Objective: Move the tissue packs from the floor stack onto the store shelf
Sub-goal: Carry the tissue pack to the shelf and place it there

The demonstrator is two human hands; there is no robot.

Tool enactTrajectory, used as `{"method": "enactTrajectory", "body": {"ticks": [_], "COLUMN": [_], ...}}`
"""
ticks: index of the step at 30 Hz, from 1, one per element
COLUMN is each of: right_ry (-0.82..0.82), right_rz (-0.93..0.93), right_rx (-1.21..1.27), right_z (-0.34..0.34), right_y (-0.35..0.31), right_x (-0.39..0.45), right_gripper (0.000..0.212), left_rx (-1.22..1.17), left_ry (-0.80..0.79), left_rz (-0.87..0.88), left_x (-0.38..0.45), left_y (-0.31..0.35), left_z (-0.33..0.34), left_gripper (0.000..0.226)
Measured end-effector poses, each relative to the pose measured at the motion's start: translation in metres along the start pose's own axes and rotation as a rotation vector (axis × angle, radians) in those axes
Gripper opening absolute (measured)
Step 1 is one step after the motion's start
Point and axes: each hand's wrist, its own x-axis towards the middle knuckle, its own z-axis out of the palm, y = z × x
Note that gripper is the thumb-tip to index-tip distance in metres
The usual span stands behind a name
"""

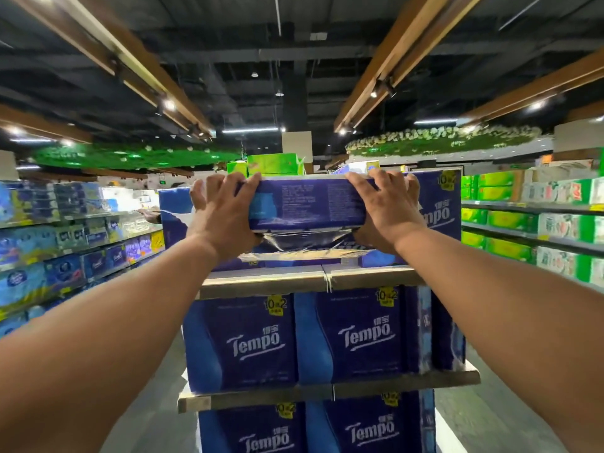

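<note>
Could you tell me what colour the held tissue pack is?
Dark blue with white print, seen in the head view: pack.

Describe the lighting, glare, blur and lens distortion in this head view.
Head view: bright ceiling spotlights flare against a dark ceiling; glare streaks the plastic wrap under the held tissue pack; side shelves bend and blur toward the edges; forearms stretch from wide-angle distortion.

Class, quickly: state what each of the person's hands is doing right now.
Left hand: grips the left end of the dark blue plastic-wrapped tissue pack.
Right hand: grips its right end.
</note>
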Motion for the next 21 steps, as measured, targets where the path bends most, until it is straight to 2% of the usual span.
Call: {"method": "enactTrajectory", "body": {"ticks": [7, 14, 18, 21], "right_ry": [-0.016, -0.244, -0.416, -0.48], "right_rz": [-0.017, 0.005, 0.04, 0.053], "right_rx": [-0.017, -0.05, 0.02, 0.071], "right_z": [0.078, 0.146, 0.17, 0.186], "right_y": [0.007, 0.032, 0.05, 0.061], "right_x": [0.049, 0.131, 0.2, 0.248], "right_gripper": [0.074, 0.104, 0.12, 0.129], "left_rx": [-0.005, -0.034, -0.054, -0.058], "left_ry": [-0.011, -0.164, -0.288, -0.339], "left_rz": [-0.022, -0.084, -0.082, -0.074], "left_x": [0.032, 0.102, 0.165, 0.208], "left_y": [-0.025, -0.046, -0.061, -0.075], "left_z": [0.084, 0.167, 0.194, 0.208], "left_gripper": [0.109, 0.116, 0.119, 0.116]}}
